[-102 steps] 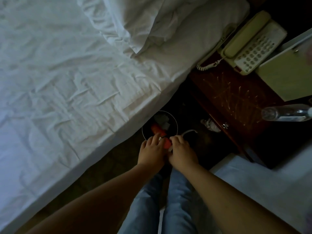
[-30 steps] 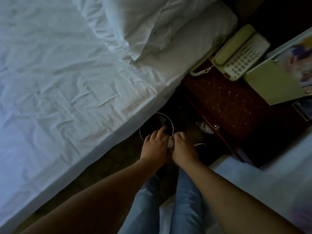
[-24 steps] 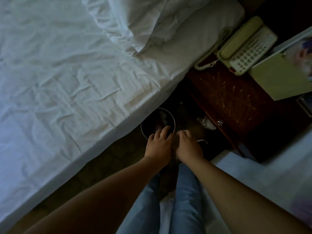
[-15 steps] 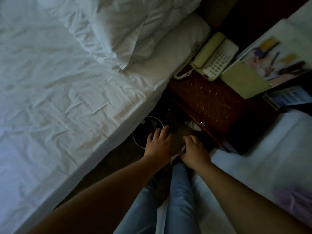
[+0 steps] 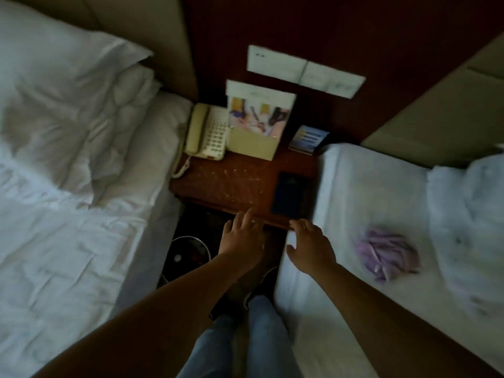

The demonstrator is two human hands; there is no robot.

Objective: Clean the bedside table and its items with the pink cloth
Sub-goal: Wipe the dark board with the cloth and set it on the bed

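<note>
No wiping is yet under way, it is judged: the left hand (image 5: 241, 241) and the right hand (image 5: 311, 248) are held empty with fingers loosely spread at the near edge of the dark reddish wooden bedside table (image 5: 231, 184), where a cream push-button telephone (image 5: 207, 135), a beige leaflet holder (image 5: 255, 126) and a flat dark rectangular object (image 5: 290, 196) are set. The crumpled pinkish-lilac cloth (image 5: 387, 253) is left ungrasped on the white bed (image 5: 354, 186) to the right, apart from the right hand and farther still from the left. A reach rightward is called for next, so that the cloth can be gathered before the tabletop is wiped.
</note>
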